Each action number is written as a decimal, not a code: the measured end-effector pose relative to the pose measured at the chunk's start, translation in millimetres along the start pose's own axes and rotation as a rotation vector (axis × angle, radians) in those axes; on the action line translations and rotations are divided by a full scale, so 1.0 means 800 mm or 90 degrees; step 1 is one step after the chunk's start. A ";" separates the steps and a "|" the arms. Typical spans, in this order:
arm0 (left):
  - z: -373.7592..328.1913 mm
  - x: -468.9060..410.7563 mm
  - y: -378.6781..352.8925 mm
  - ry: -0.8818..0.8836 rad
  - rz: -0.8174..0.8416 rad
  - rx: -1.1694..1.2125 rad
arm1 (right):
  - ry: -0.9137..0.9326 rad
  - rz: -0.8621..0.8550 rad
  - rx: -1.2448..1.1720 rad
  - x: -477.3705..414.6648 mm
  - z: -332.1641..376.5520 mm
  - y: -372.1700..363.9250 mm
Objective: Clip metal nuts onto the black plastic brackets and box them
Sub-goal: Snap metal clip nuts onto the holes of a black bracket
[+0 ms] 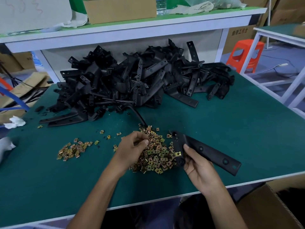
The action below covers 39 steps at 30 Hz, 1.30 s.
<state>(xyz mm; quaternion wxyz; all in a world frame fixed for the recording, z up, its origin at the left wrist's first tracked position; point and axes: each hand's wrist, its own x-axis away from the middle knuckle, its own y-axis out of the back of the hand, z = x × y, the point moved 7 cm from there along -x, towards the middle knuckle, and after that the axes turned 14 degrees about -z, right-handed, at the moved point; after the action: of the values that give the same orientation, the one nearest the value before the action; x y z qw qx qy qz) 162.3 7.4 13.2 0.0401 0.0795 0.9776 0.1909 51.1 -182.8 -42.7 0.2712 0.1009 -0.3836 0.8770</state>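
A black plastic bracket (208,151) is held by my right hand (198,164), thumb on top near its bent end, and one brass-coloured nut (178,153) sits clipped on that end. My left hand (132,146) hovers with curled fingers over the big heap of metal nuts (156,156), pinching at the nuts; whether it holds one I cannot tell. A smaller heap of nuts (72,149) lies to the left. A large pile of black brackets (140,80) fills the back of the green table (239,129).
An open cardboard box (270,207) stands below the table's front right edge. White tissue (15,122) lies at the left edge. A shelf (115,30) behind carries a carton and a water bottle (161,5). An orange stool (245,53) stands at the right.
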 end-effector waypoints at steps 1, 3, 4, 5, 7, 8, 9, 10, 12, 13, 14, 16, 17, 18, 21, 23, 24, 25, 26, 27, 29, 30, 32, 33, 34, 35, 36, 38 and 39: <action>0.000 -0.002 0.002 -0.005 -0.010 -0.006 | -0.002 0.003 -0.003 0.000 0.000 0.000; -0.001 -0.003 0.003 -0.016 -0.011 -0.022 | -0.004 0.004 -0.001 0.001 0.000 -0.001; -0.001 -0.004 0.003 -0.021 -0.009 -0.031 | -0.006 0.000 0.002 0.001 0.000 -0.001; 0.000 -0.005 0.003 -0.022 -0.008 -0.039 | -0.008 -0.005 0.004 0.000 -0.001 0.001; 0.003 -0.006 0.003 -0.006 -0.012 -0.037 | -0.009 -0.016 0.011 -0.001 -0.002 0.003; 0.005 -0.006 0.003 0.008 -0.015 -0.028 | -0.008 -0.019 0.015 -0.001 -0.002 0.003; 0.007 -0.006 0.003 0.019 -0.015 -0.021 | -0.008 -0.019 0.017 -0.001 -0.002 0.003; 0.007 -0.005 0.002 0.026 -0.011 -0.018 | -0.008 -0.019 0.017 -0.002 -0.002 0.003; 0.004 -0.004 0.000 0.014 0.001 -0.035 | -0.009 -0.017 0.013 -0.001 -0.002 0.002; 0.001 -0.004 0.001 -0.005 -0.002 -0.054 | -0.010 -0.016 0.011 -0.001 -0.002 0.002; -0.003 -0.004 0.002 -0.027 -0.011 -0.067 | -0.011 -0.014 0.010 0.000 -0.002 0.001; -0.011 -0.002 0.002 -0.042 -0.033 -0.049 | -0.009 -0.010 0.014 0.001 -0.002 0.001; -0.014 0.000 0.001 -0.037 -0.035 -0.027 | -0.008 -0.007 0.014 0.001 -0.001 0.000; -0.016 0.003 -0.003 -0.028 -0.033 -0.002 | -0.007 -0.004 0.013 0.001 -0.001 -0.001; -0.017 0.019 -0.024 0.035 -0.003 0.127 | -0.005 -0.002 0.011 0.002 0.001 -0.003; -0.017 0.030 -0.041 0.089 0.018 0.213 | -0.006 -0.002 0.013 0.003 0.002 -0.005; -0.016 0.034 -0.049 0.119 0.021 0.246 | -0.007 0.000 0.014 0.004 0.002 -0.005; -0.015 0.037 -0.055 0.153 0.022 0.277 | -0.008 0.005 0.014 0.004 0.002 -0.006; -0.015 0.040 -0.061 0.188 0.024 0.307 | -0.011 0.010 0.014 0.004 0.002 -0.007; -0.014 0.042 -0.066 0.219 0.031 0.336 | -0.013 0.015 0.014 0.005 0.002 -0.007; -0.016 0.044 -0.074 0.260 0.051 0.383 | -0.014 0.020 0.015 0.005 0.002 -0.007; -0.016 0.045 -0.076 0.272 0.060 0.395 | -0.014 0.024 0.015 0.005 0.003 -0.008; -0.017 0.047 -0.080 0.284 0.073 0.401 | -0.011 0.030 0.018 0.006 0.003 -0.009; -0.017 0.049 -0.082 0.286 0.078 0.397 | -0.009 0.032 0.019 0.007 0.004 -0.009; -0.017 0.050 -0.083 0.286 0.081 0.393 | -0.008 0.033 0.020 0.007 0.004 -0.010; -0.017 0.051 -0.084 0.285 0.086 0.389 | -0.007 0.033 0.021 0.008 0.004 -0.010; -0.018 0.053 -0.085 0.285 0.090 0.389 | -0.008 0.032 0.023 0.008 0.004 -0.010; -0.019 0.055 -0.087 0.290 0.099 0.399 | -0.009 0.030 0.029 0.008 0.003 -0.009; -0.020 0.056 -0.088 0.295 0.104 0.406 | -0.009 0.032 0.031 0.008 0.003 -0.010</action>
<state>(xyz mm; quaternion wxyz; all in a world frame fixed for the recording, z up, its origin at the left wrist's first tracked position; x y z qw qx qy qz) 106.4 -55.2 -0.6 -0.2236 0.1201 0.9614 -0.1066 50.3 -177.8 -33.6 0.2440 0.1038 -0.3663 0.8919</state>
